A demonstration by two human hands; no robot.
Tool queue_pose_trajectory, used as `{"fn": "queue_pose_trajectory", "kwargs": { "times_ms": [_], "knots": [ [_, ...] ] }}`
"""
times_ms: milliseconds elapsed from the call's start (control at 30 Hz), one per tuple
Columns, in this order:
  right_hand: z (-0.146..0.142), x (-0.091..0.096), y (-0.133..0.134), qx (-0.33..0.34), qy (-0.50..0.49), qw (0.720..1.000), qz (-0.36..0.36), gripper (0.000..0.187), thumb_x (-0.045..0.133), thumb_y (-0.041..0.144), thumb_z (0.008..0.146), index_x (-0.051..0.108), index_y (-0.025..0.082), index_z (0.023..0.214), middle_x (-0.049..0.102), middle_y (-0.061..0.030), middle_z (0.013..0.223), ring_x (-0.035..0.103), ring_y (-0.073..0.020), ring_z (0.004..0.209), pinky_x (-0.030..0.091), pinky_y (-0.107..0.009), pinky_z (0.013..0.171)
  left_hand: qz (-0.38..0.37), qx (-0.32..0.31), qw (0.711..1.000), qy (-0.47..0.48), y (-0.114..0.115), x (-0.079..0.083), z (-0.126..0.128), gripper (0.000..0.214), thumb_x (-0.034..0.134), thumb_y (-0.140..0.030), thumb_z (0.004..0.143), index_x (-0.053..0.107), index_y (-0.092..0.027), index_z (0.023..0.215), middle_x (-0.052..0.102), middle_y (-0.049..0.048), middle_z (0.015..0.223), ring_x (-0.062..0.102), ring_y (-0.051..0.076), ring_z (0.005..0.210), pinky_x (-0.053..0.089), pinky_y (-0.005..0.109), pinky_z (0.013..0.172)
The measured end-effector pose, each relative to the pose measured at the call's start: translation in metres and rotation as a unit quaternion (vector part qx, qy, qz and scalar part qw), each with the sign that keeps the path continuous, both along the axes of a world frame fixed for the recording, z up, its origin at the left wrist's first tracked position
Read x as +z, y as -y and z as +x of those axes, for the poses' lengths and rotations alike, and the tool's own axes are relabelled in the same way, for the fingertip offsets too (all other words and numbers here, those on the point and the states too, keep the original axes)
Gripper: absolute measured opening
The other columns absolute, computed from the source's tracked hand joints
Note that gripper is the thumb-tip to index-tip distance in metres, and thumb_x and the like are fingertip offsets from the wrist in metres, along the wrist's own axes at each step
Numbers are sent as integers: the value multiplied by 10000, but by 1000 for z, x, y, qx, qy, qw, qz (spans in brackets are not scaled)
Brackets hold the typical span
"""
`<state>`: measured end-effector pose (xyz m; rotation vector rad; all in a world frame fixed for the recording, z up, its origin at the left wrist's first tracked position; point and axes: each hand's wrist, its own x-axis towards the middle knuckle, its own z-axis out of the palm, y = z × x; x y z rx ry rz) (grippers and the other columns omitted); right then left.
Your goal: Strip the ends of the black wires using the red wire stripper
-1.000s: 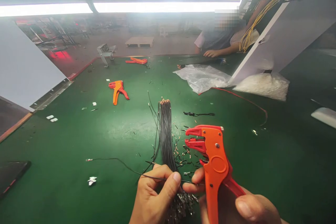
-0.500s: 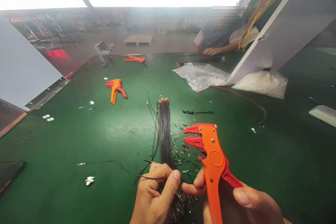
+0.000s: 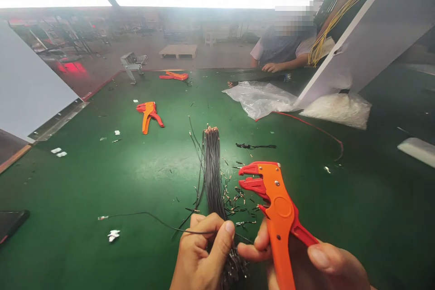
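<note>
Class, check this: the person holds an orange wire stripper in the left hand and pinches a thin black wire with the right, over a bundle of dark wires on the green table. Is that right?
No, the hands are swapped. The head view shows the orange wire stripper in the right hand, while the left hand pinches the thin black wire over the bundle of dark wires on the green table.

A bright orange plastic wire stripper with red jaws and a red lever [image 3: 279, 217] is seen against the glossy dark green tabletop [image 3: 102, 181]. The long bundle of thin dark grey wires [image 3: 213, 170], left of the stripper, is tipped with what appear to be copper-coloured ends.
</note>
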<state>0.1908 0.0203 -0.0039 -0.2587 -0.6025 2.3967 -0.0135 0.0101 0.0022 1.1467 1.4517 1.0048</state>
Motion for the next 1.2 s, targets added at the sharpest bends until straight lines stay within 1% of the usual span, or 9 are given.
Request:
{"fn": "queue_pose_trajectory", "kwargs": {
  "times_ms": [433,533,667,767,900,1000,1100,1167,1200],
  "knots": [
    [1,0,1,18,20,999,-24,459,659,430,846,692,176,1228,687,-117,1338,740,-101,855,498,-192,753,-9,-27,1000,-11,-1,-2,0,559,498,-663,901,444,-217,569,422,-28,612,343,175,681,275,317,750],
    [1,-3,2,15,27,999,-26,478,661,432,836,694,154,1224,704,-137,1306,741,-112,834,508,-207,765,7,-15,999,-29,0,-3,2,559,489,-646,914,460,-216,557,439,-23,604,362,176,684,293,310,736],
    [0,-4,2,18,39,998,-35,483,679,438,805,708,159,1199,696,-147,1315,746,-130,815,518,-221,758,45,12,997,-56,2,-6,4,519,519,-554,930,489,-217,537,466,-17,590,399,179,696,321,297,714],
    [0,-4,3,25,23,998,-53,484,697,423,798,707,147,1196,703,-151,1304,736,-110,810,507,-193,733,61,11,995,-73,-1,-7,-2,482,516,-480,946,494,-216,543,475,-17,591,405,175,692,332,290,701],
    [1,-6,8,22,-1,998,-59,520,702,435,793,688,113,1201,711,-173,1281,683,-60,713,474,-144,677,55,7,992,-109,-5,-8,-14,441,515,-449,952,516,-218,576,498,-19,604,419,169,667,350,280,682],
    [3,-8,9,-3,17,1000,-17,519,674,439,821,653,135,1241,697,-184,1301,689,-103,770,485,-188,708,61,41,992,-104,-4,-7,-12,452,539,-480,940,526,-223,569,499,-18,605,436,177,695,354,276,677],
    [6,-6,4,-55,77,993,66,536,593,461,882,566,192,1344,693,-158,1283,710,-214,879,519,-319,766,83,84,988,-95,0,-6,-5,461,544,-537,935,588,-234,590,519,-13,612,453,188,721,360,285,691],
    [10,-1,-4,-107,179,971,115,550,554,491,909,496,231,1391,683,-117,1208,682,-247,905,516,-383,801,100,112,982,-110,2,-5,-3,463,542,-563,935,627,-244,609,551,-11,623,467,191,725,362,295,706],
    [12,1,-9,-142,260,945,136,540,542,507,918,472,250,1388,663,-93,1162,654,-247,915,502,-401,824,110,125,979,-121,2,-5,-3,467,543,-571,933,638,-248,610,569,-10,627,477,193,726,362,300,713]
  ]
}}
